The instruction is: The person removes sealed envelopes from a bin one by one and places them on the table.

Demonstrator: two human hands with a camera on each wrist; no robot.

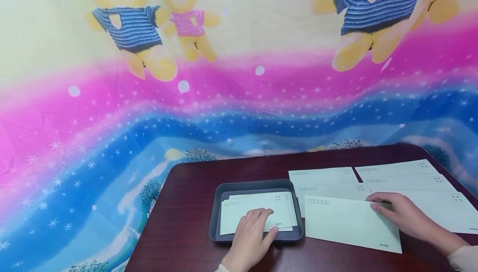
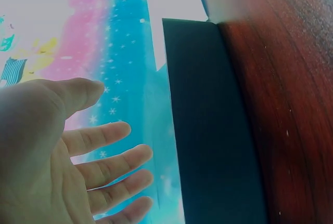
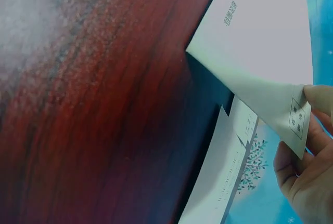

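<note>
My right hand (image 1: pixel 402 214) pinches a pale envelope (image 1: pixel 347 224) at its upper right corner. In the right wrist view the same envelope (image 3: pixel 265 31) slants up from the table, its printed stamp corner between thumb and fingers. A few similar envelopes (image 1: pixel 229 218) lie loosely stacked inside a dark grey rectangular tray (image 1: pixel 214 218). My left hand (image 1: pixel 252 234) is over the near side of that tray, above the stack. The left wrist view shows its fingers (image 2: pixel 114 161) spread and holding nothing, beside the tray's dark outer wall (image 2: pixel 213 125).
More envelopes lie overlapped in two columns at the right of the table, a left column (image 1: pixel 319 176) and a right column (image 1: pixel 399 170). The dark reddish wooden table (image 1: pixel 179 222) ends in rounded far corners, before a hanging cloth (image 1: pixel 224 85) printed with bears.
</note>
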